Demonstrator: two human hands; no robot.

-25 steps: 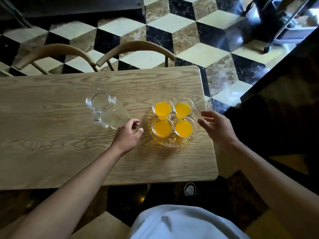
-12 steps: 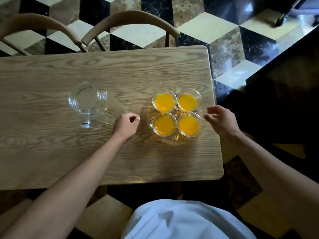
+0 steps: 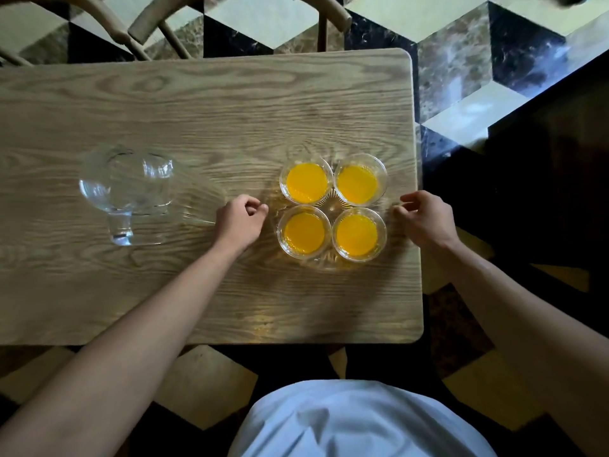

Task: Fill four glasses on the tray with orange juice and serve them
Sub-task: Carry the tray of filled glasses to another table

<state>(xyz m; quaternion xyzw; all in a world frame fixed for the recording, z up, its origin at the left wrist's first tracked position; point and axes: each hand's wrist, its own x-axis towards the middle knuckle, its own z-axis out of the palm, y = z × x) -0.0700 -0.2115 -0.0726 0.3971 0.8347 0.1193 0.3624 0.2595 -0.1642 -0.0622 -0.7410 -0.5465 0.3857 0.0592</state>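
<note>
Glasses: four clear glasses of orange juice stand in a two-by-two cluster right of the frame's centre: far-left glass (image 3: 306, 183), far-right glass (image 3: 360, 184), near-left glass (image 3: 304, 232), near-right glass (image 3: 358, 234), each just beside its neighbours.
Tray: a clear ribbed glass tray (image 3: 324, 264) lies under them, near the right end of the table.
Left hand: the left hand (image 3: 239, 221) sits at the tray's left edge, fingers curled with thumb and forefinger close together; whether they pinch the rim cannot be told.
Right hand: the right hand (image 3: 425, 216) is at the tray's right edge, fingers bent toward the rim; contact cannot be told.
Pitcher: an empty clear pitcher (image 3: 130, 189) stands left of centre, well apart from the tray.
Table: a light wooden table (image 3: 204, 107) fills the middle.
Chairs: two curved wooden chair backs (image 3: 138, 26) show at the upper left, over the chequered floor (image 3: 461, 44).
</note>
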